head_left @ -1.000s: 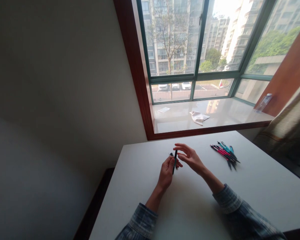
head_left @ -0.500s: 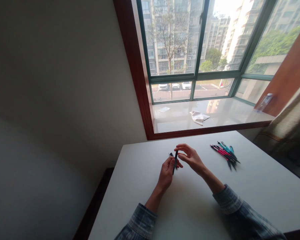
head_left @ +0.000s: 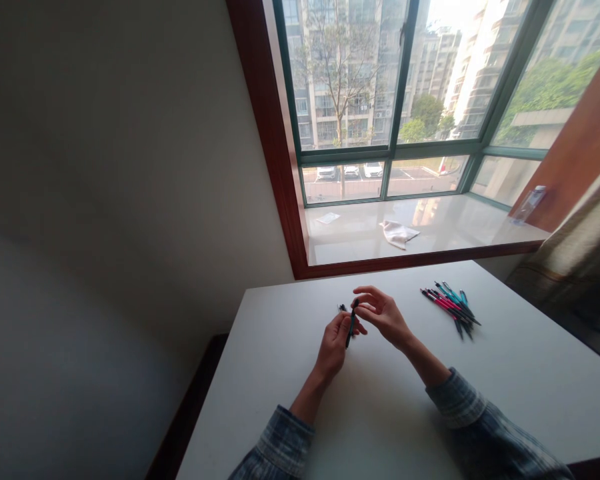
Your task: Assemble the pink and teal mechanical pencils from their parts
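Note:
My left hand point(head_left: 333, 346) is closed around a slim dark pen point(head_left: 351, 330), which stands tilted nearly upright over the table. At its upper end, a dark tip piece point(head_left: 356, 303) sits between the thumb and index finger of my right hand point(head_left: 384, 320). Whether that piece is a separate cap or part of the pen I cannot tell. Just behind my left hand lie some more dark pens point(head_left: 342, 308), mostly hidden by the fingers.
On the white table point(head_left: 380, 413), a loose pile of several pens point(head_left: 450, 308) in pink, teal and black lies to the right. Beyond the table, the windowsill point(head_left: 350, 247) holds a crumpled white cloth point(head_left: 399, 235), a flat white paper point(head_left: 329, 219) and a clear bottle point(head_left: 529, 205).
My right thumb and index finger have closed in on the pen's upper end, which now leans slightly to the right. My left hand has hardly moved.

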A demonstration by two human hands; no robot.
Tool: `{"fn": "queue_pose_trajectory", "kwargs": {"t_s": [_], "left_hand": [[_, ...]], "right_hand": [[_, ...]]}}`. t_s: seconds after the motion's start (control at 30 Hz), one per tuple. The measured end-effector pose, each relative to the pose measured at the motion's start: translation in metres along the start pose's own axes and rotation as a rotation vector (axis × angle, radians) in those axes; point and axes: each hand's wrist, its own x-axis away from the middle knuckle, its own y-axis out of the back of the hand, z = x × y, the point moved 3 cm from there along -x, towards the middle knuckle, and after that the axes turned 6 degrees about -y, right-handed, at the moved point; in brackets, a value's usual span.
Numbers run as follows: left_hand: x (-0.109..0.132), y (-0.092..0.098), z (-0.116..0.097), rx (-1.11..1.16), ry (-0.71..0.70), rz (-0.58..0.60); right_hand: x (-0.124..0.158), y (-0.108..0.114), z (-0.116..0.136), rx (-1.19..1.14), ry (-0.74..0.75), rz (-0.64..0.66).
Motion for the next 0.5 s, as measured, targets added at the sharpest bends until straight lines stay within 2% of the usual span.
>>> {"fn": "queue_pose_trajectory", "kwargs": {"t_s": [0.33, 0.5], "left_hand": [[0.002, -0.002, -0.003, 0.049, 0.124, 0.040], [0.003, -0.002, -0.001, 0.071, 0.120, 0.075]], "right_hand": [[-0.001, -0.001, 0.027, -0.013, 0.024, 0.000], [-0.006, 0.003, 0.042, 0.024, 0.058, 0.022]]}}
